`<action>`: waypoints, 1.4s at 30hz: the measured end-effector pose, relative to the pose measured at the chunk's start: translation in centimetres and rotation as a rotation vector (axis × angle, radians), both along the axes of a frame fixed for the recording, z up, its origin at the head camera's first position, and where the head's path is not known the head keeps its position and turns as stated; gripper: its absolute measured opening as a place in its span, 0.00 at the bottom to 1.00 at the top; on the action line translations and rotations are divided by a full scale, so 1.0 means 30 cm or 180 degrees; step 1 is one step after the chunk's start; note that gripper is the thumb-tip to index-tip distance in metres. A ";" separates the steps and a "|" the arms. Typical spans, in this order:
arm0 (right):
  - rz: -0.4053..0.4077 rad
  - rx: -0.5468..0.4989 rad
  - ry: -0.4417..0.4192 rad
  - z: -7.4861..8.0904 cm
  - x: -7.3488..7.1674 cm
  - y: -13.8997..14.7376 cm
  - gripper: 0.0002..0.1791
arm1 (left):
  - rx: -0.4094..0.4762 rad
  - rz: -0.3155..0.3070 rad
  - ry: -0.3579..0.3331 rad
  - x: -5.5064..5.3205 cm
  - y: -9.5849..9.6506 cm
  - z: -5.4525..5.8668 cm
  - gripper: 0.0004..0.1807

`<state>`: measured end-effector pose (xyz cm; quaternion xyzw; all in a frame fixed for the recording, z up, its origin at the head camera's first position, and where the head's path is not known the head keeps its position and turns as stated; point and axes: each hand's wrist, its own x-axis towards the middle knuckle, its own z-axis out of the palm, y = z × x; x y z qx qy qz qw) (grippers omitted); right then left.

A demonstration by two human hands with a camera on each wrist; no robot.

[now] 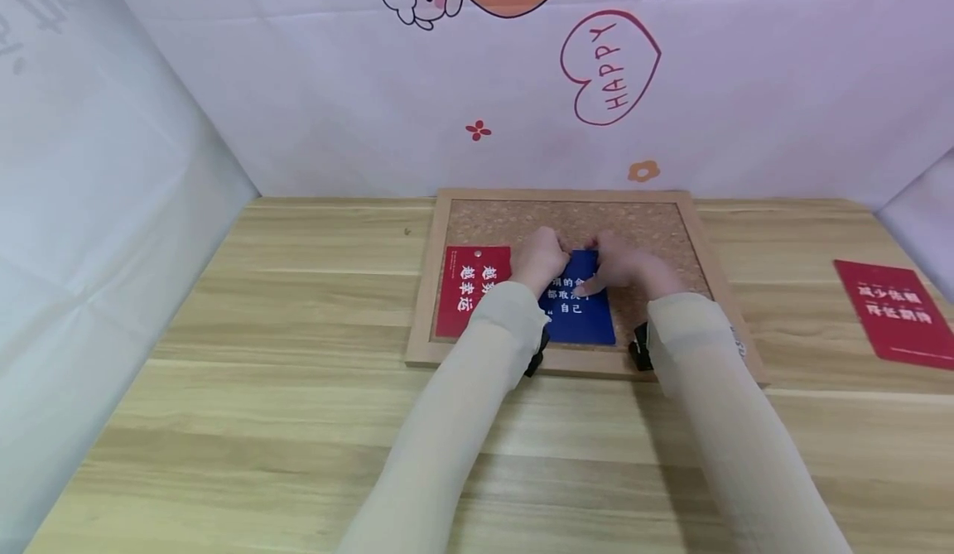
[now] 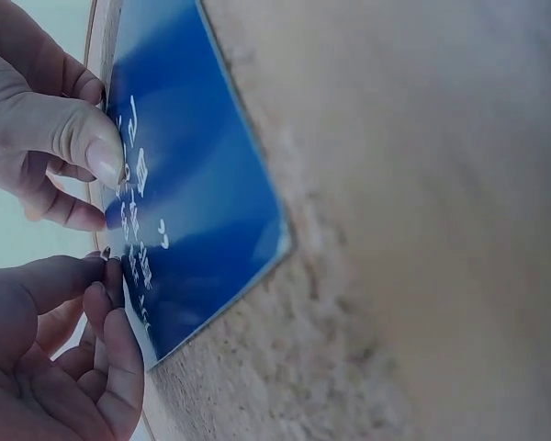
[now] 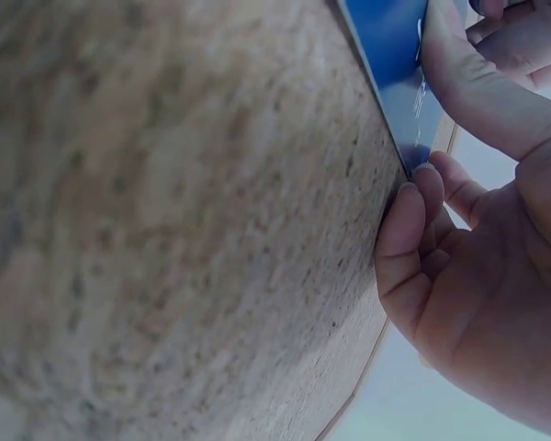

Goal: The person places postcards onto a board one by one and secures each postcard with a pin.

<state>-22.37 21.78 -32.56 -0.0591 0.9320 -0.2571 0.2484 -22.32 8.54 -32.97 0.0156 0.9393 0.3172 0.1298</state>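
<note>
A blue card (image 1: 577, 326) with white characters lies on a wood-framed cork board (image 1: 641, 219). At the card's top edge my left hand (image 1: 538, 257) pinches a small dark pin-like thing (image 2: 106, 252) between thumb and forefinger; the fingertips hide most of it. Close beside it, my right hand (image 1: 624, 264) holds the card by its top edge, thumb (image 2: 101, 156) on the printed face and the other fingers curled at the edge. Left of the blue card lies a red card (image 1: 452, 301) with white characters, partly covered by my left hand and sleeve.
Another red card (image 1: 898, 314) lies on the wooden table (image 1: 283, 355) to the right of the board. A white cloth with printed drawings (image 1: 335, 107) hangs behind the board, and cloth also lines the left side. Dark straps (image 1: 639, 349) show near my wrists.
</note>
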 end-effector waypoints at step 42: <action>-0.0113 0.0003 -0.0101 -0.005 -0.002 0.001 0.44 | 0.0134 0.0203 -0.0015 -0.021 0.004 -0.012 0.14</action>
